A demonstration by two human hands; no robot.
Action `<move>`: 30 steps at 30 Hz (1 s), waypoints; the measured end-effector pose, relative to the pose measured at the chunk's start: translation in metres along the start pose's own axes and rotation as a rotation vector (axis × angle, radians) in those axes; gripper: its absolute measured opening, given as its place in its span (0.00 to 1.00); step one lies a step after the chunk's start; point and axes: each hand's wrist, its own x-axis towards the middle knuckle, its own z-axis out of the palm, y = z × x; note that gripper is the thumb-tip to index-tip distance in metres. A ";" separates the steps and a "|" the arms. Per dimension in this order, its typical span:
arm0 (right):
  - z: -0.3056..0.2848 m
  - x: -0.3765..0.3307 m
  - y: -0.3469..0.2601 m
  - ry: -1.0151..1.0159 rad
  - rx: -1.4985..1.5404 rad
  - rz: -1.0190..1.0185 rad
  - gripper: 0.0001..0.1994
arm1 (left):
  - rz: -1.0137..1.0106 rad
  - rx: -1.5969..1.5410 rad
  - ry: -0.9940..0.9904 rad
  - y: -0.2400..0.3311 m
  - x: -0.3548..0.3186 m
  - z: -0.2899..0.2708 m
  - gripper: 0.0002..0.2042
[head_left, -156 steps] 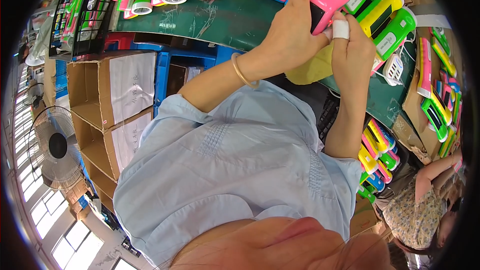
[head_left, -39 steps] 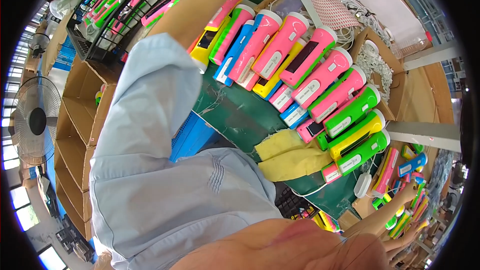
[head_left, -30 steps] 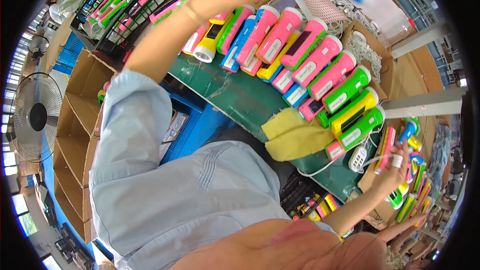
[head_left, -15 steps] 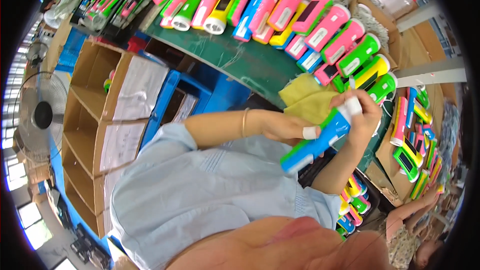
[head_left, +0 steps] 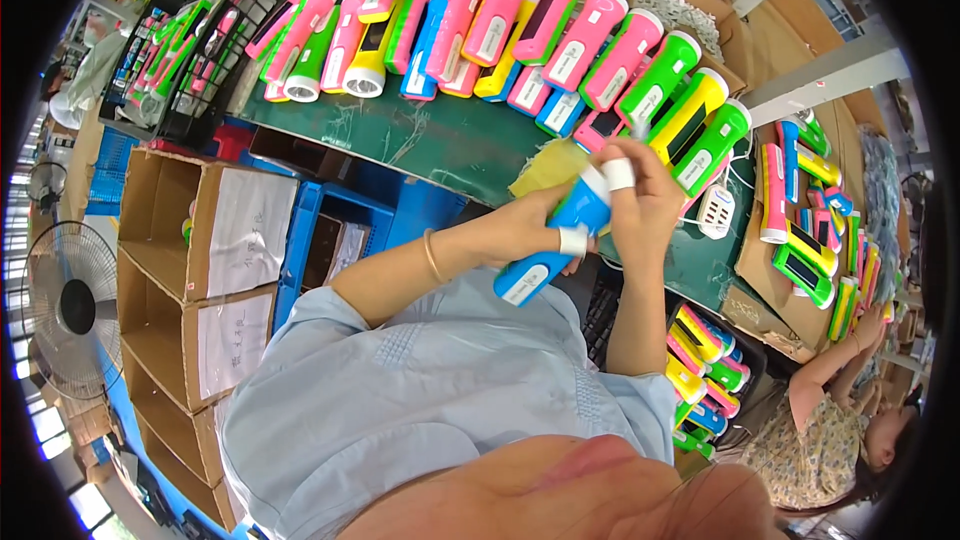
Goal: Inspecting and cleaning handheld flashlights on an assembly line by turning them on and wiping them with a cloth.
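Note:
A blue flashlight [head_left: 535, 270] with a white label lies slantwise in front of my chest. My left hand [head_left: 530, 225] is wrapped round its middle, a white wrap on the thumb. Closed beside its white head end, my right hand [head_left: 648, 202] also has a white-wrapped thumb. A thin pale thing, blurred, sticks up from the right fingers; what it is I cannot make out. Just beyond the hands, a yellow cloth [head_left: 545, 168] lies on the green table [head_left: 400, 140], partly hidden. A row of pink, green, yellow and blue flashlights [head_left: 585, 40] lines the table behind it.
A black crate [head_left: 205, 70] of flashlights stands far left, near cardboard compartments [head_left: 165, 270]. On the right are a white power strip [head_left: 716, 212], a carton of flashlights [head_left: 752, 258] and another batch [head_left: 705, 370] by my right elbow. Another person [head_left: 815, 440] sits at lower right.
Both hands and the flashlight have shifted left in the picture, and the flashlight has turned to show its labelled blue side. The view has shifted too, bringing the power strip into sight.

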 end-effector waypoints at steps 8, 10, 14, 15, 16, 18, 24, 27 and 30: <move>-0.020 -0.044 0.031 -0.012 0.206 0.292 0.11 | 0.018 -0.421 0.031 0.033 0.028 -0.004 0.23; -0.022 -0.053 0.040 -0.016 0.213 0.335 0.10 | 0.002 -0.457 0.024 0.034 0.032 -0.006 0.19; -0.028 -0.057 0.046 0.004 0.237 0.402 0.10 | -0.014 -0.489 0.041 0.032 0.034 -0.009 0.15; -0.030 -0.056 0.045 0.009 0.255 0.420 0.11 | -0.019 -0.500 0.040 0.031 0.035 -0.010 0.15; -0.031 -0.051 0.043 0.022 0.262 0.392 0.12 | -0.025 -0.503 0.045 0.029 0.034 -0.009 0.15; -0.034 -0.034 0.039 0.047 0.220 0.436 0.16 | -0.052 -0.331 0.162 0.026 0.030 -0.004 0.21; -0.020 0.023 0.005 -0.334 -0.191 0.217 0.21 | -0.110 0.011 0.189 0.010 0.012 0.010 0.16; -0.009 0.033 0.013 -0.448 -0.180 0.078 0.20 | -0.038 0.253 0.269 0.015 0.007 0.013 0.13; -0.005 0.030 0.021 -0.503 0.011 -0.003 0.14 | -0.025 0.464 0.260 0.022 0.000 0.017 0.13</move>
